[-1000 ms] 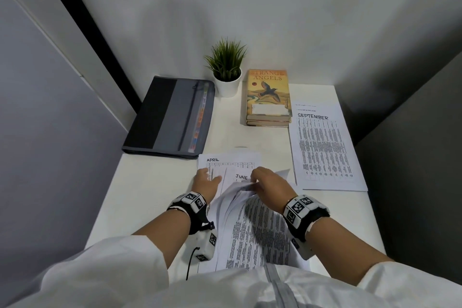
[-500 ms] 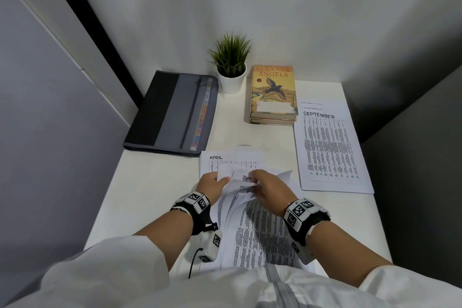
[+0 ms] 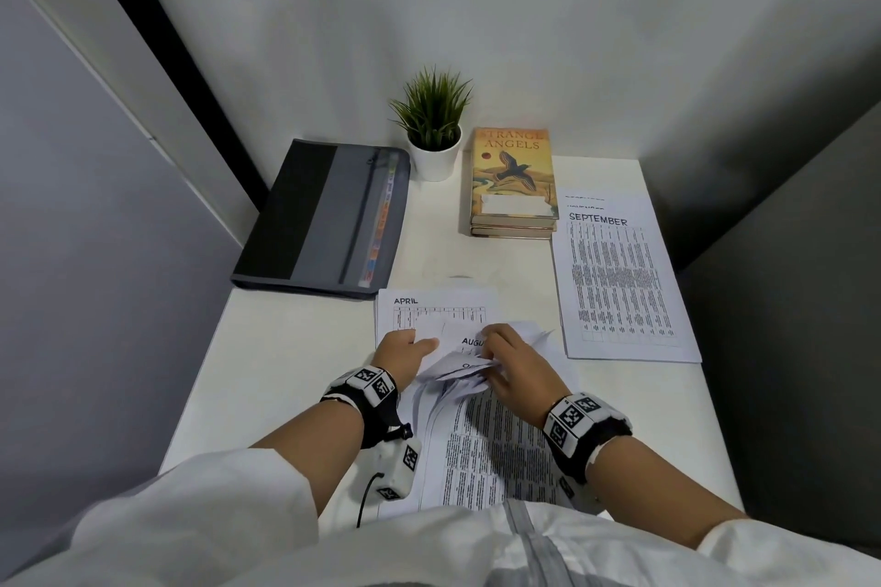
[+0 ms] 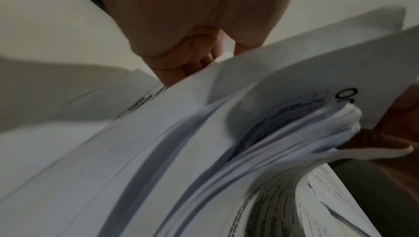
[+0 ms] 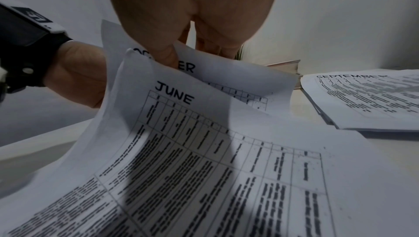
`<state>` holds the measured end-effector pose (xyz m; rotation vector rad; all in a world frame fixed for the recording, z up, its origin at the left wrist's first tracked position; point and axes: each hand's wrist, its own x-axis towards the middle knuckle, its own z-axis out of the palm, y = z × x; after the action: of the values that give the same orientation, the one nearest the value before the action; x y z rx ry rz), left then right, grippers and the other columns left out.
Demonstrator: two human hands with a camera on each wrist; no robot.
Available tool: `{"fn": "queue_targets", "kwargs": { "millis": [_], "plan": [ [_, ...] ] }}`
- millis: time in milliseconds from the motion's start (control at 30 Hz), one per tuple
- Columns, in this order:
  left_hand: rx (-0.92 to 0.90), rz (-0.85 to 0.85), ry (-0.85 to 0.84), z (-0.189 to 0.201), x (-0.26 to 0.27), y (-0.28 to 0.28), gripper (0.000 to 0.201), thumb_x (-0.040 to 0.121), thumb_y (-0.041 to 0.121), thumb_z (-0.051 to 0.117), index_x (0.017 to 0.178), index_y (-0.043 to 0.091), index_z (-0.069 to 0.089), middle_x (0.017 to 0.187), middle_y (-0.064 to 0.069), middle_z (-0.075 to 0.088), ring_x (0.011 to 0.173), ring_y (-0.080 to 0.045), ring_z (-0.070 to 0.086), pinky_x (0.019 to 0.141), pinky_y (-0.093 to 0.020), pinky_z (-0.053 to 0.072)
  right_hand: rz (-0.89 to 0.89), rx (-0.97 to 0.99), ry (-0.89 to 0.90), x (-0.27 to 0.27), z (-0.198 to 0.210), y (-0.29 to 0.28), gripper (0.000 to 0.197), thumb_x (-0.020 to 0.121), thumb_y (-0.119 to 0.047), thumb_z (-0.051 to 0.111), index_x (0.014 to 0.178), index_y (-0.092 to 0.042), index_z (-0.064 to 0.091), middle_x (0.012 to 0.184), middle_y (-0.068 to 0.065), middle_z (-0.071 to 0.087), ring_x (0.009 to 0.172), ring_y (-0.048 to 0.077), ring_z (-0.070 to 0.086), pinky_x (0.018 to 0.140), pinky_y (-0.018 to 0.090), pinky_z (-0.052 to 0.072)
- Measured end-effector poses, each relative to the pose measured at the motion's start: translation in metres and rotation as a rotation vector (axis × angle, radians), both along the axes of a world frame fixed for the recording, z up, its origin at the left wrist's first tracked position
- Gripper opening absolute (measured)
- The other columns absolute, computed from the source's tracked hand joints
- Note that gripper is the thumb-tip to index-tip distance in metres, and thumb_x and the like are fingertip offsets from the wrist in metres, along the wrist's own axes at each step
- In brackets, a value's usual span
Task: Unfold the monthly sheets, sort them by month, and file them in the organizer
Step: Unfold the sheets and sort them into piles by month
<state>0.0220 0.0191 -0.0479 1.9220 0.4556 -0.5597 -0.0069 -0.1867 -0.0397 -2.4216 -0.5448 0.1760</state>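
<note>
Two hands work a fanned stack of sheets mid-desk: the left hand rests on them, thumb extended; the right hand lifts page tops, "AUGU" showing. Left wrist view: curled fingers grip sheet edges. Right wrist view: thumb and fingers pinch sheets reading "JUNE", near the "SEPTEMBER" pile.

From the head we look steeply down over the white desk toward the back wall. Our left-wrist camera sits low and very close against the curled stack of white printed sheets. Our right-wrist camera looks along the palm; it shares the flat white SEPTEMBER sheet with the head view.
</note>
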Motion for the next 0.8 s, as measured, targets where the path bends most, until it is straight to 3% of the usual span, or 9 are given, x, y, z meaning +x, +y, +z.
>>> {"fn": "queue_targets", "kwargs": {
  "millis": [67,133,233,300,433,567,633,733,800],
  "plan": [
    [-0.05,0.008,0.007,0.002,-0.001,0.0,0.019,0.091,0.019,0.063,0.091,0.0,0.062,0.086,-0.011,0.058,0.082,-0.021,0.053,0.077,-0.03,0.039,-0.004,0.018,-0.02,-0.003,-0.001,-0.001,0.018,0.084,-0.007,0.061,0.097,-0.015,0.05,0.123,0.001,0.051,0.1,0.019,0.054,0.074,0.032,0.051],
    [-0.082,0.024,0.014,0.005,-0.001,0.0,0.015,0.09,0.016,0.064,0.089,0.001,0.065,0.09,-0.01,0.063,0.085,-0.022,0.057,0.078,-0.029,0.041,-0.009,0.008,-0.038,-0.004,-0.002,-0.002,0.018,0.084,-0.006,0.061,0.097,-0.013,0.051,0.116,0.003,0.054,0.103,0.022,0.051,0.079,0.033,0.049],
    [-0.082,0.042,0.009,0.008,-0.003,-0.002,0.015,0.091,0.016,0.064,0.076,0.013,0.061,0.081,-0.002,0.061,0.077,-0.019,0.056,0.068,-0.024,0.041,-0.016,-0.003,-0.067,-0.007,-0.002,-0.003,0.017,0.082,-0.007,0.064,0.092,-0.013,0.051,0.107,0.001,0.05,0.097,0.02,0.047,0.074,0.024,0.044],
    [-0.068,0.02,0.002,0.008,-0.003,-0.001,0.013,0.091,0.017,0.064,0.083,0.007,0.062,0.083,-0.007,0.061,0.078,-0.021,0.055,0.068,-0.025,0.039,-0.023,-0.004,-0.067,-0.008,-0.002,-0.004,0.018,0.082,-0.009,0.065,0.09,-0.014,0.051,0.105,-0.001,0.048,0.092,0.017,0.046,0.068,0.02,0.04],
    [-0.07,0.031,0.027,0.007,-0.001,-0.003,0.017,0.092,0.018,0.062,0.08,0.009,0.054,0.082,-0.007,0.052,0.082,-0.019,0.047,0.074,-0.029,0.035,-0.019,-0.003,-0.04,-0.009,-0.003,-0.006,0.019,0.083,-0.011,0.065,0.091,-0.017,0.049,0.104,-0.004,0.045,0.082,0.015,0.049,0.062,0.021,0.041],
    [-0.013,0.006,-0.001,0.008,-0.001,-0.004,0.034,0.093,0.019,0.06,0.067,0.016,0.037,0.07,-0.005,0.034,0.071,-0.017,0.034,0.063,-0.029,0.024,-0.023,0.012,-0.044,-0.011,-0.004,-0.007,0.021,0.083,-0.01,0.065,0.09,-0.018,0.046,0.123,-0.004,0.046,0.093,0.015,0.053,0.066,0.019,0.039],
    [0.008,-0.015,-0.016,0.009,-0.003,-0.005,0.042,0.092,0.02,0.059,0.063,0.018,0.029,0.065,-0.004,0.027,0.063,-0.017,0.027,0.06,-0.03,0.019,-0.019,0.018,-0.043,-0.011,-0.003,-0.007,0.02,0.082,-0.009,0.065,0.089,-0.017,0.048,0.123,0.0,0.051,0.1,0.017,0.053,0.072,0.02,0.04],
    [0.008,-0.019,-0.028,0.011,-0.003,-0.005,0.039,0.092,0.019,0.059,0.064,0.017,0.033,0.068,-0.006,0.029,0.066,-0.017,0.029,0.063,-0.029,0.02,-0.006,0.005,-0.036,-0.011,-0.001,-0.007,0.018,0.082,-0.009,0.065,0.089,-0.014,0.05,0.112,0.003,0.054,0.102,0.025,0.051,0.078,0.029,0.045],
    [-0.001,-0.026,-0.028,0.012,-0.004,-0.006,0.039,0.092,0.019,0.06,0.064,0.017,0.033,0.067,-0.005,0.029,0.063,-0.017,0.029,0.06,-0.029,0.02,-0.008,0.005,-0.059,-0.012,-0.001,-0.007,0.018,0.082,-0.009,0.065,0.09,-0.014,0.049,0.124,0.003,0.051,0.108,0.022,0.049,0.081,0.024,0.042]
  ]
}}
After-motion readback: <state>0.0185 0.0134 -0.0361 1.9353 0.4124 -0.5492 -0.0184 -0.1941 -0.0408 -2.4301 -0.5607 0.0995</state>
